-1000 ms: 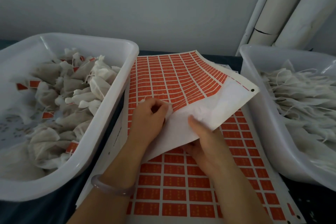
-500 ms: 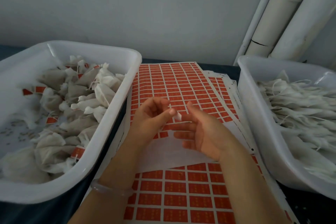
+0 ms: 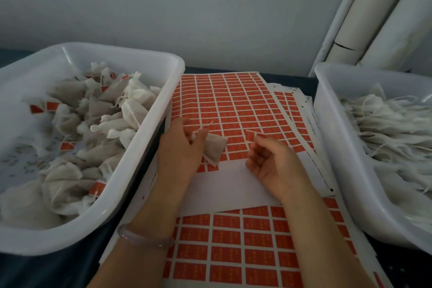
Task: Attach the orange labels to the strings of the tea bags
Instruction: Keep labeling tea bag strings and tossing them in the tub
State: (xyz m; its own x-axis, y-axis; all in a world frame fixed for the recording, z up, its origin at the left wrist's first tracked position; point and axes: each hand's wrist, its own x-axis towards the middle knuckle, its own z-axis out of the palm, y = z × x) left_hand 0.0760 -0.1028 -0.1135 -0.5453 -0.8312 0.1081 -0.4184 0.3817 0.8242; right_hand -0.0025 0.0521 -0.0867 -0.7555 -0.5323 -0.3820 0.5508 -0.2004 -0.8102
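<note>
Half a second ago our hands were close together with no bag in them. Now they are apart over the orange-and-white label sheet (image 3: 233,100). Our left hand (image 3: 180,149) curls its fingers round the gathered neck of a small white mesh tea bag (image 3: 216,147), whose thin string (image 3: 207,126) lies just beyond the fingertips. Our right hand (image 3: 275,166) pinches a small orange paper label (image 3: 251,133) at its fingertips, with the other fingers loosely curled.

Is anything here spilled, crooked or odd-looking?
Small dark specks lie scattered on the floor of the left bin, beside the filled tea bags; they look like spilled tea crumbs. The label sheets are stacked askew, with lower sheets fanning out past the top one's right edge. Nothing else stands out.
</note>
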